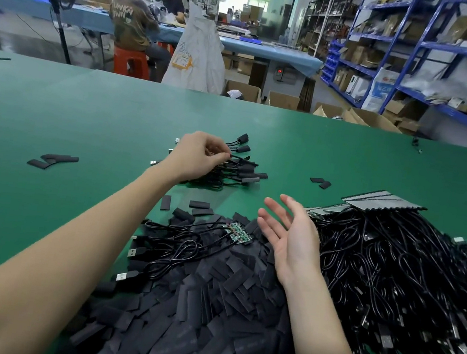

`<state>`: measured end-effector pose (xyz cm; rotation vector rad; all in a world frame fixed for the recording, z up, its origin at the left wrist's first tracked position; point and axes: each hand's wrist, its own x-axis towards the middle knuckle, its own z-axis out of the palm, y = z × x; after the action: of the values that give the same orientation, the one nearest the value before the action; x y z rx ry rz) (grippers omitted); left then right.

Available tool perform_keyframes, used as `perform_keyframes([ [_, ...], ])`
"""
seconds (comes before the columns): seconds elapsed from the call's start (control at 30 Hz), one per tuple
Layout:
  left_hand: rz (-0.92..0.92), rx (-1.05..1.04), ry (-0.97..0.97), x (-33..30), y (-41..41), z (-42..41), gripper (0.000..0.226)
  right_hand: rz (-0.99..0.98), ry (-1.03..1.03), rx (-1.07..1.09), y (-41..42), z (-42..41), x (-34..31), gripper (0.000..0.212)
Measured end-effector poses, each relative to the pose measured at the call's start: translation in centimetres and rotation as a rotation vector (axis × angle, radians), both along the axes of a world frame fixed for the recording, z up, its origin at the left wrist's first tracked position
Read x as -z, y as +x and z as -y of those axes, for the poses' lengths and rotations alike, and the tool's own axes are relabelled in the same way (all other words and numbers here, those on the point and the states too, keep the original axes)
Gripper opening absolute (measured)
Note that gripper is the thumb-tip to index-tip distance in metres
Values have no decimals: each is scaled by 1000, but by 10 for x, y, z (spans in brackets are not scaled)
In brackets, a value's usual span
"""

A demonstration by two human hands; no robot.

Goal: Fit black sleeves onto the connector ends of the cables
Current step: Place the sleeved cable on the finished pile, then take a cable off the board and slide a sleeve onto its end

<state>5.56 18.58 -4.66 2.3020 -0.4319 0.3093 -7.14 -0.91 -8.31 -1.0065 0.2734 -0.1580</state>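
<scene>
Sleeves (209,307) lie heaped nearest me at six o'clock, with bare board-ended cables (188,239) resting on top. On the tabletop (56,112) at eleven o'clock, my left hand (196,154) pinches a cable over the finished pile (242,172); I judge it is setting that one down, so I'd release it with its sleeved end lying like the others. My right hand (286,237) hovers with fingers spread, holding nothing, beside the big unsleeved bundle (392,272) at three o'clock, well placed to pick one sleeve next.
</scene>
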Motion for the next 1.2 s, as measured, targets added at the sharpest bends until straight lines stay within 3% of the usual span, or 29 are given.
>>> perform_keyframes([
  [0.13, 126, -54, 115, 15, 30, 7, 18, -10, -28, -3, 1, 1, 1, 17],
  [0.27, 87, -123, 429, 44, 40, 8, 37, -17, -45, -17, 0, 0, 2, 16],
  [0.43, 159, -152, 405, 52, 28, 10, 57, -18, -48, -28, -1, 0, 1, 15],
  [0.53, 113, -133, 368, 44, 14, 12, 64, -16, -57, -28, -1, 0, -1, 15],
  [0.7, -14, -18, 168, 25, -32, 16, 28, -10, -114, -33, -1, 1, -3, 12],
  [0.77, -70, 40, 180, 21, -56, 18, 15, -10, -180, -39, -1, 0, -3, 11],
  [0.93, -257, 111, 381, 28, -94, 21, 20, 3, -416, -20, 1, 0, -1, 8],
  [1.2, -343, 57, 270, 27, -101, 10, 14, -17, -971, -15, 1, 3, 10, 9],
])
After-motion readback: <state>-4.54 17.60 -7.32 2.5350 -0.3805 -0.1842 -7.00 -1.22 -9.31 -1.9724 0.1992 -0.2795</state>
